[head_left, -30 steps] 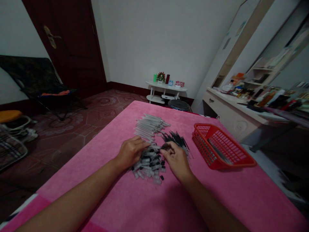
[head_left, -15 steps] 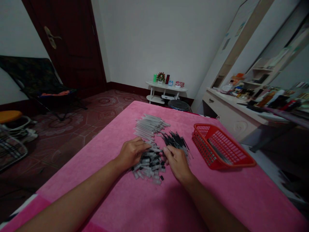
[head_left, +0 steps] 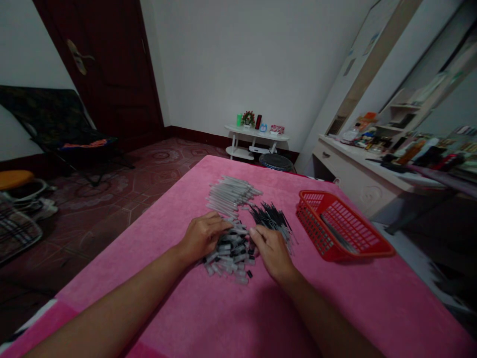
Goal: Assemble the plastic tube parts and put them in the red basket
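Over the pile of clear and black pen caps (head_left: pixel 231 261), my left hand (head_left: pixel 203 236) is closed, thumb and fingers pinching a pale, clear pen barrel (head_left: pixel 239 230). It points across toward my right hand (head_left: pixel 272 248). That hand is closed too, its thumb and forefinger together at the barrel's far end; whatever lies between these fingertips is too small and hidden to make out. Beyond my left hand lies a stack of clear pen barrels (head_left: pixel 229 194). Thin dark pen refills (head_left: pixel 271 216) lie in a heap just past my right hand.
A red plastic basket (head_left: pixel 324 243) with some long thin items inside stands to the right on the pink cloth-covered table (head_left: pixel 208 318). Behind the table are a dark round stool (head_left: pixel 276 161) and a low white stand (head_left: pixel 257 133). A cluttered dresser (head_left: pixel 372 174) stands at the right.
My right hand has shifted very slightly to the left, toward my left hand. My left hand and the piles look the same.
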A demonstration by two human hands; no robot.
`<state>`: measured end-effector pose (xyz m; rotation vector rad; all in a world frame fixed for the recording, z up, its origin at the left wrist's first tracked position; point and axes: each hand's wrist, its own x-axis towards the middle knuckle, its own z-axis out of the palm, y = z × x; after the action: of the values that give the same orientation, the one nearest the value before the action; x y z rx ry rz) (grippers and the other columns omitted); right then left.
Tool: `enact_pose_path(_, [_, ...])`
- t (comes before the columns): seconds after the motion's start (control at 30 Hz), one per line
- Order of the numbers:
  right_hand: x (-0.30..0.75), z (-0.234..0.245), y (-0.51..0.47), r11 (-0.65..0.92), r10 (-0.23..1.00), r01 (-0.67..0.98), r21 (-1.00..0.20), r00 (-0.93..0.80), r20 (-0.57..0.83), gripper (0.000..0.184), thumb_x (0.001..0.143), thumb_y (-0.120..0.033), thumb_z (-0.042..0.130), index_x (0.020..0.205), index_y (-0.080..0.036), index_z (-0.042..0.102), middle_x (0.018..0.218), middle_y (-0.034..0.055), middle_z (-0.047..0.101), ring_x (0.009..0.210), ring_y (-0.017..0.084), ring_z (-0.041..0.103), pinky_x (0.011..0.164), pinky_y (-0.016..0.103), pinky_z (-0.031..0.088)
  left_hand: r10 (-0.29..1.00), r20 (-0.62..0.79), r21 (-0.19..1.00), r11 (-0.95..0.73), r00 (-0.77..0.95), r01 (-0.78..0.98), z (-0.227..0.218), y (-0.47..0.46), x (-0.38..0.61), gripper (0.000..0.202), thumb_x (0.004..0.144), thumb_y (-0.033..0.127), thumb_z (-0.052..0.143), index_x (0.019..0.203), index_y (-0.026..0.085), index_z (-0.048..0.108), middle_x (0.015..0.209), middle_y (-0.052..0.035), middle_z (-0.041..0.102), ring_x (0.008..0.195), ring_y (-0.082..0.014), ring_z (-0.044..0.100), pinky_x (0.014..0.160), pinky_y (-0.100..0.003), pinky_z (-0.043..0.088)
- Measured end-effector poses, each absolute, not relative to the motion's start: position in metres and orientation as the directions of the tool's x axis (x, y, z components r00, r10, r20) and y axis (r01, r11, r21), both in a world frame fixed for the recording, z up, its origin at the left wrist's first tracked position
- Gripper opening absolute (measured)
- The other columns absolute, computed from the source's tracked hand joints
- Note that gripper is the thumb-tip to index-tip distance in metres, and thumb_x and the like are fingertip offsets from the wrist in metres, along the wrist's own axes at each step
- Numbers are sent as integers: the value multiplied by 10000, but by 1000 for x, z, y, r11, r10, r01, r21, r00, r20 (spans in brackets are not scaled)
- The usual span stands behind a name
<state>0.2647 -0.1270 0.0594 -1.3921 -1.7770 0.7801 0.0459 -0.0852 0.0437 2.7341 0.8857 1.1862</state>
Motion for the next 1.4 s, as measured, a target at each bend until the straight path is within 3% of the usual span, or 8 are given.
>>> enact_pose_path(0.13, [261,54,-124,-45,985,211,-976,-154,-79,471,834,-565,441,583,-175,522,483,7,549,369,106,483,386,217,349,495,659,212,-845,566,491,43,-85,46,261,836,102,516,1042,191,650,835,-61,681,760,-165,547,669,-274,454])
enact_pose_path(0.3, [260,55,-123,-298,935,-9,-954,-206,-290,450,738,-596,545,621,-162,522,516,17,582,352,96,477,344,200,329,436,686,146,-867,583,477,44,-85,45,272,845,100,492,1054,185,645,893,-75,693,799,-170,556,702,-291,471])
enact_pose_path(0.57, [263,60,-127,137,987,326,-936,-126,100,394,860,-507,485,671,-166,542,569,-5,589,469,97,542,473,201,416,492,681,198,-836,542,511,42,-85,46,234,858,145,515,1045,178,651,828,-76,685,760,-168,562,669,-281,467])
enact_pose_path(0.83, [271,69,-122,90,991,343,-935,-128,48,434,877,-525,407,649,-174,520,544,6,591,413,114,525,430,215,392,572,718,363,-794,397,488,44,-82,41,264,820,121,550,1026,213,688,926,-65,711,886,-186,624,787,-310,503])
enact_pose_path(0.93, [288,80,-117,149,989,609,-779,-84,123,327,875,-415,462,689,-171,574,602,15,621,500,124,564,496,217,389,749,661,694,-630,37,348,49,-79,43,156,826,192,584,951,195,678,978,-72,714,943,-198,650,876,-342,503])
enact_pose_path(1.03, [303,89,-114,132,990,851,-508,-85,114,107,787,-255,583,761,-181,655,759,40,689,683,149,620,596,228,380,881,417,894,-442,-222,-75,54,-76,47,152,825,266,612,945,187,562,1029,-85,710,959,-208,674,896,-386,512])
enact_pose_path(1.17, [308,91,-116,66,998,961,-269,-68,-1,99,756,-227,629,813,-202,706,849,59,716,801,186,643,628,252,354,977,165,879,-209,-139,-428,55,-76,51,330,759,298,707,945,186,459,1066,-117,701,952,-224,687,842,-376,545])
enact_pose_path(1.4, [295,87,-123,77,997,996,-55,-78,-20,180,771,-357,657,843,-199,704,890,107,716,864,258,658,639,292,380,997,55,866,-76,-56,-495,51,-78,53,441,655,297,799,935,170,482,910,-81,729,857,-212,707,748,-296,574])
